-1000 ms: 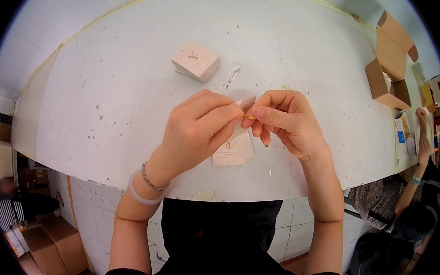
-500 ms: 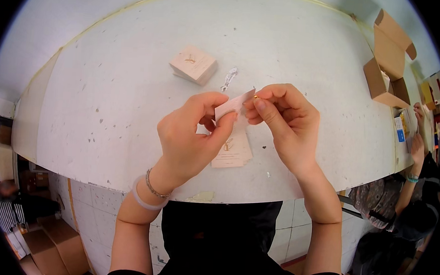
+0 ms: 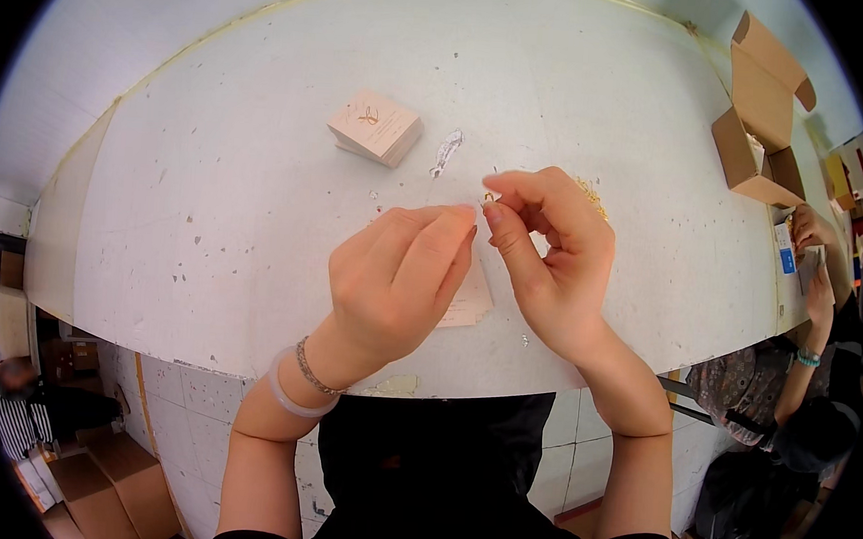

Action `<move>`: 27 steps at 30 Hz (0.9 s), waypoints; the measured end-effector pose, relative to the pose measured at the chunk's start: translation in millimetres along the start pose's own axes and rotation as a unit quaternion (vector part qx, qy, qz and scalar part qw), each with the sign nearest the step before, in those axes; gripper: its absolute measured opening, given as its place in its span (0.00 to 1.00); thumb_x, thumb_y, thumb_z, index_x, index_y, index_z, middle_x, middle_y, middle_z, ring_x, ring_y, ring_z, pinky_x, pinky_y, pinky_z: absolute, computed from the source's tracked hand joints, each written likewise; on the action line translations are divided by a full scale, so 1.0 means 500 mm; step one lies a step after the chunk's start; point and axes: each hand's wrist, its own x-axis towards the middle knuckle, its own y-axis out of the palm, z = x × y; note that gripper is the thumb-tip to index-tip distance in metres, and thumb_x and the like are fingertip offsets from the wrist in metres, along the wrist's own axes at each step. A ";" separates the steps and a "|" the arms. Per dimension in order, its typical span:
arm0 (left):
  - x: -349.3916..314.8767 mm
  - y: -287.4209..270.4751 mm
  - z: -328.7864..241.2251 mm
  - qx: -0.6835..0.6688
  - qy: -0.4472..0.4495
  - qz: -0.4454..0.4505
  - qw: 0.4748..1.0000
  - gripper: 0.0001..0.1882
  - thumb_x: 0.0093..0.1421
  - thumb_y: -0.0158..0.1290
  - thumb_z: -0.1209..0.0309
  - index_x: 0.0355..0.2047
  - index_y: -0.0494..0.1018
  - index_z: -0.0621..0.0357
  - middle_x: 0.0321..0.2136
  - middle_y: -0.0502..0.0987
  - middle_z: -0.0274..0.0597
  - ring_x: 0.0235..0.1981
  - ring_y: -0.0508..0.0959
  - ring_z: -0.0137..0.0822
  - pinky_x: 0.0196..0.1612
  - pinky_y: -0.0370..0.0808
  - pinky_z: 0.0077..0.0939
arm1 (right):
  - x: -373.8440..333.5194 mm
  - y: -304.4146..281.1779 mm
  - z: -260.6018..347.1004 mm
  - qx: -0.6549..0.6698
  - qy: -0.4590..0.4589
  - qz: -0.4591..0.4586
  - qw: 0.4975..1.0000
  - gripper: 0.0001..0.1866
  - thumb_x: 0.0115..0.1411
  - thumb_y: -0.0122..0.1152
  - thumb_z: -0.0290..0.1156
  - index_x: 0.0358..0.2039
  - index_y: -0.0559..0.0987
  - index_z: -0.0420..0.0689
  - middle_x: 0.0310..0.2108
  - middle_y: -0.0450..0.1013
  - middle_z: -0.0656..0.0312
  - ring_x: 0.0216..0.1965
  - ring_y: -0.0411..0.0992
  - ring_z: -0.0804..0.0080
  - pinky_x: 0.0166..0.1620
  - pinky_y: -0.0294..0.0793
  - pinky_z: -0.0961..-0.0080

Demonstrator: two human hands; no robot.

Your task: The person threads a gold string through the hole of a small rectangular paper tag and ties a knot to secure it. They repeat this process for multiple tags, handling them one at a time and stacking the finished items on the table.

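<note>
My left hand (image 3: 397,279) is closed, thumb and fingers pinched together at the tips. Whatever it may hold is hidden behind those fingers. Close beside it, my right hand (image 3: 557,252) pinches a small gold-coloured piece (image 3: 489,198) between thumb and forefinger. Its exact kind is too small to tell. Below both hands lie pale pink printed cards (image 3: 470,303), partly covered by my left hand. A neat stack of similar cards (image 3: 376,125) sits farther off to the left. Some gold-coloured pieces (image 3: 592,197) show behind my right hand.
A crumpled silvery strip (image 3: 447,153) lies beyond my hands on the white table (image 3: 261,163). At the far right stands an open brown cardboard box (image 3: 758,155). Another person's hands (image 3: 815,260) work at the right edge. Cartons (image 3: 113,487) stand at lower left.
My left hand has turned over and its fingers have come together; the card it held no longer shows. The right hand has shifted slightly left, uncovering gold-coloured pieces.
</note>
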 end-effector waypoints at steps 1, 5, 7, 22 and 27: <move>0.002 -0.001 0.002 0.007 0.012 0.006 1.000 0.15 0.45 0.62 0.85 0.34 0.76 0.62 0.26 0.79 0.40 0.20 0.75 0.31 0.20 0.71 0.19 | 0.000 0.000 -0.002 -0.003 -0.010 0.000 1.000 0.06 0.54 0.61 0.16 0.33 0.78 0.38 0.25 0.73 0.61 0.24 0.73 0.75 0.29 0.73 0.81; 0.007 -0.015 -0.002 0.036 0.028 0.036 0.998 0.17 0.43 0.61 0.86 0.35 0.78 0.61 0.27 0.79 0.39 0.21 0.75 0.31 0.21 0.72 0.19 | -0.004 0.001 -0.002 0.082 0.077 -0.012 0.994 0.05 0.55 0.61 0.16 0.32 0.77 0.38 0.25 0.73 0.62 0.24 0.72 0.77 0.29 0.73 0.81; 0.008 -0.019 0.002 0.056 0.048 0.034 0.997 0.18 0.42 0.61 0.86 0.36 0.79 0.60 0.27 0.79 0.38 0.22 0.75 0.31 0.22 0.72 0.19 | -0.002 -0.001 0.001 0.131 0.114 -0.014 0.985 0.04 0.56 0.60 0.16 0.31 0.77 0.38 0.25 0.73 0.63 0.24 0.71 0.78 0.29 0.71 0.82; 0.032 -0.069 -0.005 -0.259 -0.334 0.119 0.898 0.08 0.52 0.59 0.80 0.33 0.78 0.60 0.22 0.77 0.34 0.22 0.74 0.21 0.23 0.71 0.16 | 0.032 -0.035 -0.010 0.204 0.150 0.105 0.962 0.03 0.59 0.61 0.25 0.31 0.76 0.40 0.28 0.71 0.71 0.32 0.66 0.84 0.37 0.66 0.83; -0.004 -0.076 0.034 -0.353 -0.492 0.188 0.773 0.04 0.54 0.60 0.79 0.29 0.75 0.63 0.23 0.77 0.33 0.25 0.76 0.21 0.27 0.72 0.14 | 0.021 -0.017 -0.030 0.065 0.245 0.184 0.950 0.04 0.57 0.63 0.26 0.30 0.77 0.39 0.23 0.73 0.68 0.26 0.68 0.82 0.32 0.68 0.83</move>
